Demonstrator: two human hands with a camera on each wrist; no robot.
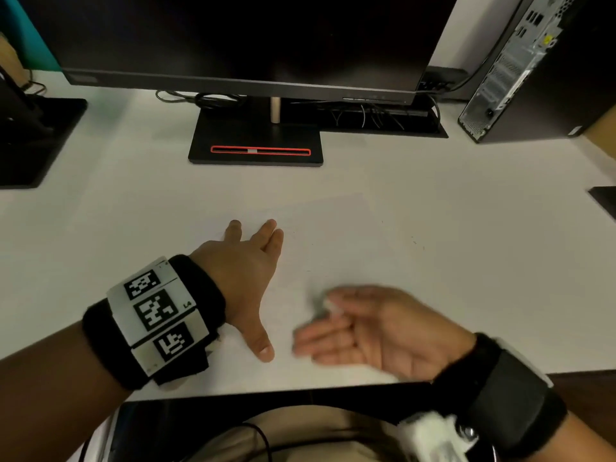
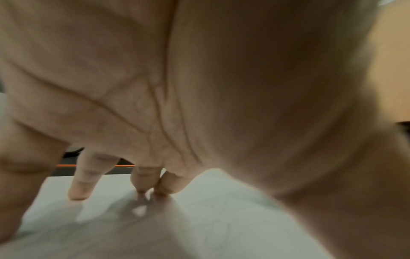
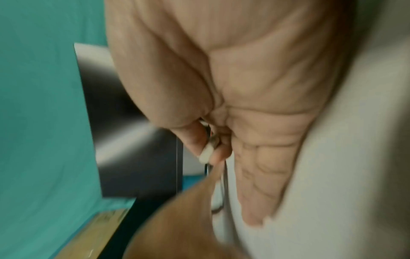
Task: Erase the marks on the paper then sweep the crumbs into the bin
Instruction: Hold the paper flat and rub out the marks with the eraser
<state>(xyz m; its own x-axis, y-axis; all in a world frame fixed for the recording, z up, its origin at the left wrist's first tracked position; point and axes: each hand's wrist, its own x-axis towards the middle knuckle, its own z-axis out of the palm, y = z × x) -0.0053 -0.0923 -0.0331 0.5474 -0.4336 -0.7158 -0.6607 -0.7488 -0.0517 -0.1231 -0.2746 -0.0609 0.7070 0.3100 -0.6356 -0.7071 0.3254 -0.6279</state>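
White sheet of paper lies flat on the white desk, approx centre of head view, edges faint vs the desk. Faint pencil traces and a few tiny dark specks, prob crumbs, sit toward 3 o'clock on the sheet; too small to say more.

Your left hand is pressed flat on the paper at its 9 o'clock side: fingers straight and spread, thumb out toward 6 o'clock, nothing held. Left wrist view confirms fingertips touching the sheet, palm arched above it. Tagged wristband w/ black-white codes on that wrist.

Your right hand is at 5 o'clock of the sheet, palm turned up and sideways, little-finger edge just above or on the paper; motion blur, contact not certain. Long fingers extended toward 9 o'clock. Thumb and index pinch a small white eraser; right wrist view shows the eraser clamped betw. thumb tip and finger.

Bin not in any view.

Surroundings: monitor at 12 o'clock on a black stand base w/ red-outlined slot; PC tower at 2 o'clock; second black base at 10 o'clock; cables behind the stand.
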